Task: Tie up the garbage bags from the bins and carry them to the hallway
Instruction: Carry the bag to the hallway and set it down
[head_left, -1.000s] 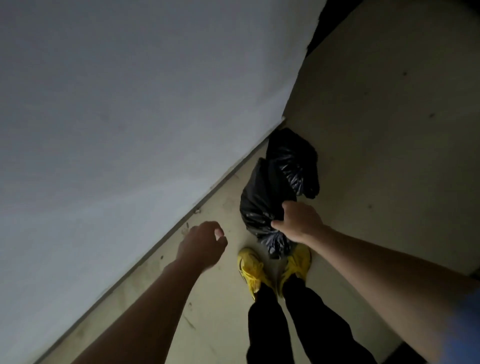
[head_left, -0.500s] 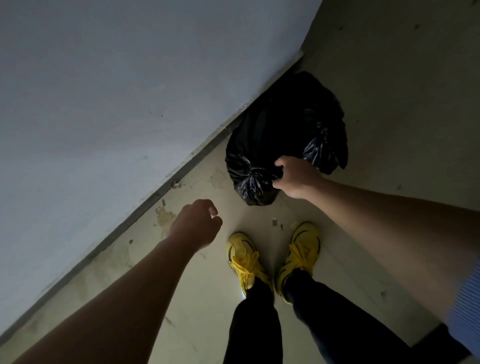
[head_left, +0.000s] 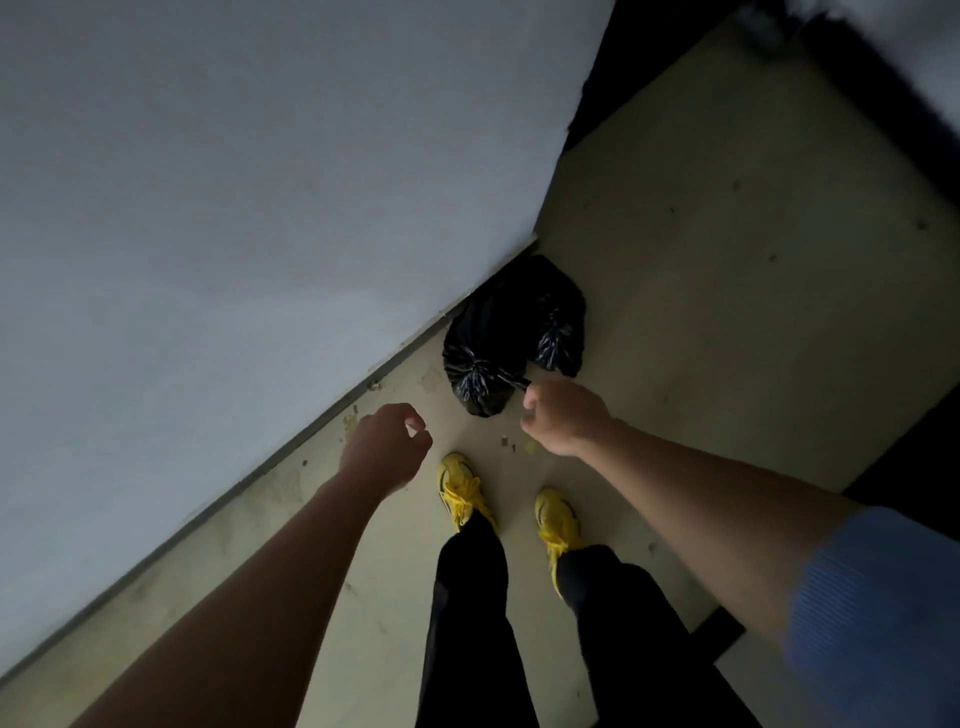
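Observation:
Two tied black garbage bags lie on the floor against the wall. The nearer bag (head_left: 480, 376) shows its knot, and the other bag (head_left: 553, 327) sits just behind it to the right. My right hand (head_left: 563, 418) hovers right next to the nearer bag's knot tail with loosely curled fingers and holds nothing. My left hand (head_left: 387, 447) hangs over the floor to the left of the bags, also loosely curled and with nothing in it.
A pale wall (head_left: 234, 234) runs diagonally along the left, meeting the beige floor (head_left: 727, 312) at a dirty baseboard. My feet in yellow shoes (head_left: 457, 488) stand just short of the bags. Dark openings lie at the top right and the right edge.
My right hand has let go of the nearer bag, which now rests on the floor. The view has pulled back from the bags and my left hand stayed loosely curled.

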